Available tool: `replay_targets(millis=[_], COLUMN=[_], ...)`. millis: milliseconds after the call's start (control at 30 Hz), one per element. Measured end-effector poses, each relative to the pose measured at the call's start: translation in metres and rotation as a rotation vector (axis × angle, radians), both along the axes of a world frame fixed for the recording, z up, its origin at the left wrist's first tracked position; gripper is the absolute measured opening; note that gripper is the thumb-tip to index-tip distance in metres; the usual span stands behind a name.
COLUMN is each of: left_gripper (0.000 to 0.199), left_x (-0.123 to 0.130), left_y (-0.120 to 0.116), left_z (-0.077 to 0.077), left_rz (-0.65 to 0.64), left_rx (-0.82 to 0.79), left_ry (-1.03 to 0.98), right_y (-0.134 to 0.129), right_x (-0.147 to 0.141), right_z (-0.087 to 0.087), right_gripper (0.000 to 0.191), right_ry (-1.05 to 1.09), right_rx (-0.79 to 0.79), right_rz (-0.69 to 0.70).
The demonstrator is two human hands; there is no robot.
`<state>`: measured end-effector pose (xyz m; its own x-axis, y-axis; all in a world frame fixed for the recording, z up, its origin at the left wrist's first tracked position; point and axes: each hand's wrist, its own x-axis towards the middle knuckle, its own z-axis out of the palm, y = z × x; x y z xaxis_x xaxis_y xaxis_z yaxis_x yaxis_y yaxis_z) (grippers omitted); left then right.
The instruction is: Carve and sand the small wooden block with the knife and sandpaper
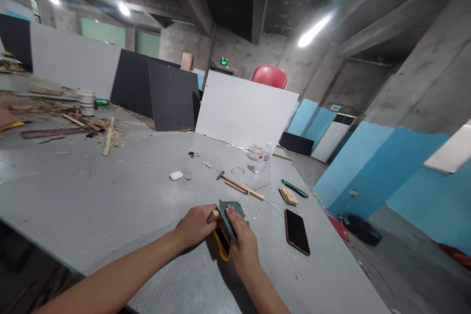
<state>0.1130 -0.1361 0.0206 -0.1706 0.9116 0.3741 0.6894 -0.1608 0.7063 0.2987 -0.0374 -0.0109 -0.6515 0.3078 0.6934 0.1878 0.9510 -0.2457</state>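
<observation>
My left hand (196,224) is closed around a small piece of wood (214,216), whose end sticks out past the fingers. Against it my right hand (241,238) presses a folded green sheet of sandpaper (225,216), its fingers lying over the sheet. Under both hands, on the grey table (147,196), lies a yellow-and-black tool (223,248), partly hidden, so its kind does not show. Just beyond the hands are a small hammer (239,184) and a thin wooden stick (235,187) beside it.
To the right lie a phone (297,231), a wooden block (288,196) and a green-black utility knife (294,188). A clear bottle (262,159) stands before a white board (245,110). A white case (176,175) sits left; wood scraps (109,136) lie far left.
</observation>
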Motion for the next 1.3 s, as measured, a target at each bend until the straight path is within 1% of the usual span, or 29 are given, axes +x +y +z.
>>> replay_targets(millis=[67, 100, 133, 233, 300, 367, 467, 533, 633, 700, 733, 767, 833, 900, 933, 967, 1067, 1100, 1133, 1167, 1233, 1300], left_gripper=[0.011, 0.01, 0.009, 0.007, 0.009, 0.01, 0.014, 0.016, 0.01, 0.014, 0.015, 0.015, 0.016, 0.024, 0.028, 0.029, 0.019, 0.018, 0.02, 0.02, 0.019, 0.025], left_x=[0.001, 0.001, 0.0, -0.002, -0.003, -0.002, 0.0, 0.0, -0.003, -0.005, -0.006, -0.006, -0.005, -0.003, -0.002, -0.002, -0.003, -0.004, -0.005, -0.005, -0.004, -0.004], left_y=[-0.001, -0.001, -0.001, 0.0, 0.0, -0.001, -0.003, -0.004, -0.003, -0.002, -0.002, -0.002, -0.003, -0.005, -0.005, -0.006, -0.005, -0.005, -0.004, -0.003, -0.003, -0.004], left_z=[0.001, 0.001, 0.0, -0.003, -0.003, 0.0, 0.006, 0.007, 0.003, 0.0, -0.001, -0.001, 0.001, 0.004, 0.005, 0.006, 0.005, 0.005, 0.004, 0.004, 0.005, 0.006], left_rz=[0.04, 0.044, 0.037, 0.019, 0.026, 0.04, 0.041, 0.045, 0.079, 0.095, 0.096, 0.092, 0.08, 0.069, 0.063, 0.058, 0.064, 0.069, 0.077, 0.083, 0.09, 0.095], left_rx=[-0.019, -0.021, -0.02, -0.041, -0.069, -0.078, -0.077, -0.087, -0.136, -0.172, -0.178, -0.177, -0.167, -0.154, -0.15, -0.149, -0.18, -0.194, -0.206, -0.213, -0.213, -0.21], left_ry=[0.044, 0.054, 0.055, 0.052, 0.077, 0.116, 0.158, 0.179, 0.226, 0.256, 0.269, 0.281, 0.303, 0.313, 0.318, 0.323, 0.339, 0.345, 0.35, 0.352, 0.342, 0.315], right_y=[0.003, 0.003, 0.003, -0.002, -0.004, -0.002, 0.005, 0.007, 0.003, -0.002, -0.003, -0.003, 0.001, 0.005, 0.007, 0.007, 0.001, -0.001, -0.003, -0.003, -0.002, 0.002], right_x=[0.001, 0.002, 0.002, 0.001, 0.0, -0.001, 0.0, 0.0, -0.001, -0.002, -0.003, -0.003, -0.002, -0.001, 0.0, 0.0, -0.001, -0.002, -0.003, -0.004, -0.004, -0.003], right_z=[-0.001, -0.001, -0.001, 0.002, 0.004, 0.002, -0.003, -0.005, -0.003, -0.001, -0.001, -0.001, -0.003, -0.005, -0.006, -0.006, -0.003, -0.002, -0.002, -0.001, -0.002, -0.003], right_gripper=[0.108, 0.108, 0.109, 0.109, 0.109, 0.109, 0.104, 0.102, 0.103, 0.104, 0.104, 0.103, 0.099, 0.094, 0.092, 0.092, 0.098, 0.099, 0.1, 0.1, 0.096, 0.09], right_ry=[0.003, 0.003, 0.0, -0.02, -0.027, -0.018, -0.002, 0.005, -0.018, -0.045, -0.054, -0.058, -0.061, -0.065, -0.065, -0.065, -0.055, -0.051, -0.049, -0.048, -0.061, -0.082], right_rx=[-0.02, -0.023, -0.023, 0.005, 0.016, 0.01, -0.014, -0.028, -0.035, -0.042, -0.051, -0.065, -0.099, -0.128, -0.133, -0.133, -0.122, -0.127, -0.141, -0.163, -0.226, -0.281], right_rz=[-0.05, -0.049, -0.03, 0.084, 0.104, 0.049, -0.068, -0.087, 0.034, 0.124, 0.14, 0.126, 0.035, -0.073, -0.093, -0.08, 0.069, 0.106, 0.116, 0.098, 0.011, -0.071])
